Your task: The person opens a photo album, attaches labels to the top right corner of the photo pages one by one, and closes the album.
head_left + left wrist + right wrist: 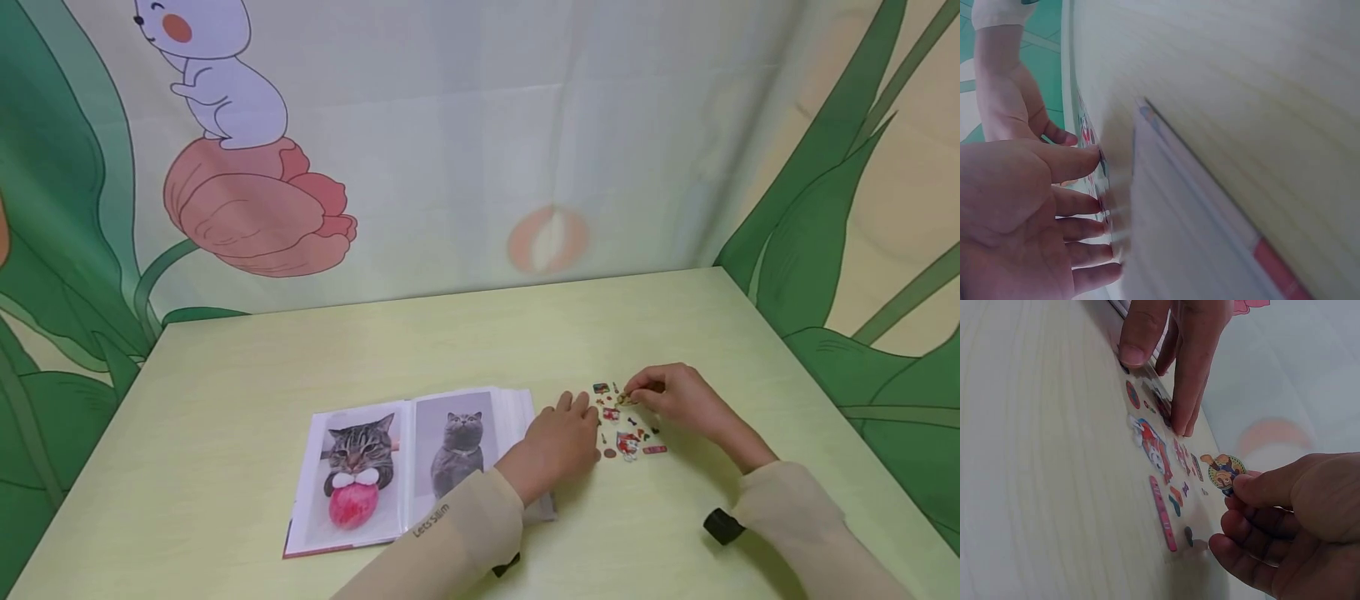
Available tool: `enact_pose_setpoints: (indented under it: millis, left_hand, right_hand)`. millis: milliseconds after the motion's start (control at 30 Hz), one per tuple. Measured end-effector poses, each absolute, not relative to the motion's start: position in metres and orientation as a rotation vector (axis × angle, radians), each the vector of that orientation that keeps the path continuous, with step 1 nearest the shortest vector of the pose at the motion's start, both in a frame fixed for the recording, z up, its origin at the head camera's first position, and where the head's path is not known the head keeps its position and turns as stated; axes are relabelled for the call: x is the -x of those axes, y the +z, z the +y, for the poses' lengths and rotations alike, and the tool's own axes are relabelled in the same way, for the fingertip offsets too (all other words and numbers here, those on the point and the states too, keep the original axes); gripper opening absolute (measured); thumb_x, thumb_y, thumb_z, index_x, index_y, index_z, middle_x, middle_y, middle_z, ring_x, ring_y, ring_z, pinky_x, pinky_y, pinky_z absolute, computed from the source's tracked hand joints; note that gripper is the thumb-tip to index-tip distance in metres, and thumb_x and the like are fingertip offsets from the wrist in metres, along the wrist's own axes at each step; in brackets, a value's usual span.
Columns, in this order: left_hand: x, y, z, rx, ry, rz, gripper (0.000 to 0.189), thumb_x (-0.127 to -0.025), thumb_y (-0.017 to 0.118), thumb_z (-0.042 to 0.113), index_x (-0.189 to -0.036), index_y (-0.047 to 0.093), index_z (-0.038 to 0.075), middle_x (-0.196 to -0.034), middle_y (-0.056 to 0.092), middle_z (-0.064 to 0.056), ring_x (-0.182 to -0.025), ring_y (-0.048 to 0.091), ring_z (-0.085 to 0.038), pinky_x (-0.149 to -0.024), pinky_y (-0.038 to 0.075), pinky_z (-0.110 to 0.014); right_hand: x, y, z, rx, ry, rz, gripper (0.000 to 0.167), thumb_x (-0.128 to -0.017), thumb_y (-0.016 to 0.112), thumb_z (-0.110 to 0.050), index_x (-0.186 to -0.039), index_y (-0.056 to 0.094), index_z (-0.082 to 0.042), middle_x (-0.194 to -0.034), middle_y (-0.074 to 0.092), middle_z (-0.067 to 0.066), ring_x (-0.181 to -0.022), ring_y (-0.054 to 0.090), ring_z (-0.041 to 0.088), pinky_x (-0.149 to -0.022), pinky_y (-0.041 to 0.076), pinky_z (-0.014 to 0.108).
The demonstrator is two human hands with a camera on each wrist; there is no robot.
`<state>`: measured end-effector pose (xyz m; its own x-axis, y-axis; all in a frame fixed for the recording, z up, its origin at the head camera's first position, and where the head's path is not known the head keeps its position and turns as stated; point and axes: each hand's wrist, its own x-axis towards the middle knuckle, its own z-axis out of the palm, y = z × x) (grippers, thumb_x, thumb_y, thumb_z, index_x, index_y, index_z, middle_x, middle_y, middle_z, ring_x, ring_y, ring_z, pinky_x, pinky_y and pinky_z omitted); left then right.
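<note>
A clear sticker sheet (632, 433) with small colourful cartoon stickers lies on the table, right of an open photo album (408, 475). The left hand (561, 435) presses the sheet's left edge with its fingertips, fingers fairly straight; in the left wrist view the hand (1029, 219) shows palm and thumb beside the album's page edges. Between thumb and forefinger the right hand (678, 402) pinches a round cartoon dog sticker (1225, 474), raised above the sheet's far side. A red cartoon sticker (1152, 450) and a long pink one (1163, 515) lie on the sheet.
The album shows a tabby cat photo (360, 475) on its left page and a grey cat photo (459, 450) on its right, partly covered by the left forearm. A printed curtain (450, 167) hangs behind the pale table (247, 375).
</note>
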<state>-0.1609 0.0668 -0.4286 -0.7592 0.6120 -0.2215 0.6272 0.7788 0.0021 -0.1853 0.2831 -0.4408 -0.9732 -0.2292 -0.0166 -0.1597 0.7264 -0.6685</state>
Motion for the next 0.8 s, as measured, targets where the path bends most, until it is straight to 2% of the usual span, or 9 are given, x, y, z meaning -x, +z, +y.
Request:
enact_pose_setpoints:
  millis: [167,367,633,700,800]
  left_hand:
    - [0.1604,-0.4274,0.0654,-0.965,-0.087,2.756,0.059,-0.102,0.063,0.043,-0.149,0.052,0.010,-0.148,0.048,-0.003,-0.134,0.044,-0.020,-0.104,0.047,-0.032]
    - [0.1612,-0.4257,0.0626,-1.001,-0.069,2.759,0.057,-0.102,0.064,0.042,-0.148,0.053,0.009,-0.142,0.050,-0.004,-0.128,0.048,-0.019,-0.097,0.051,-0.032]
    - [0.1641,-0.4267,0.0611,-0.994,0.000,2.779,0.051,-0.103,0.063,0.038,-0.144,0.059,0.008,-0.159,0.043,-0.010,-0.145,0.041,-0.023,-0.104,0.050,-0.037]
    - [0.1642,-0.4264,0.0602,-1.003,0.002,2.789,0.050,-0.103,0.063,0.038,-0.143,0.060,0.008,-0.158,0.044,-0.010,-0.144,0.042,-0.024,-0.104,0.050,-0.037]
    - [0.1643,-0.4262,0.0582,-1.029,-0.004,2.818,0.048,-0.103,0.064,0.038,-0.140,0.062,0.008,-0.149,0.050,-0.008,-0.135,0.048,-0.022,-0.099,0.052,-0.034]
  right_hand:
    - [0.1846,-0.4411,0.2823,0.309,-1.060,2.816,0.010,-0.098,0.069,-0.002,-0.102,0.078,-0.003,-0.099,0.074,0.007,-0.084,0.059,0.020,-0.071,0.051,0.027]
    - [0.1846,-0.4421,0.2837,0.338,-1.067,2.808,0.009,-0.097,0.069,-0.002,-0.102,0.078,-0.003,-0.098,0.074,0.006,-0.084,0.059,0.020,-0.071,0.051,0.027]
    - [0.1829,-0.4429,0.2825,0.344,-1.052,2.825,0.009,-0.097,0.070,-0.002,-0.101,0.078,-0.004,-0.099,0.074,0.006,-0.088,0.060,0.019,-0.077,0.052,0.031]
    - [0.1824,-0.4425,0.2823,0.341,-1.051,2.829,0.009,-0.097,0.070,-0.002,-0.101,0.077,-0.003,-0.099,0.074,0.006,-0.088,0.061,0.019,-0.077,0.053,0.032]
    - [0.1816,-0.4419,0.2828,0.345,-1.055,2.835,0.009,-0.097,0.070,-0.002,-0.100,0.077,-0.003,-0.098,0.074,0.006,-0.088,0.062,0.019,-0.076,0.053,0.031]
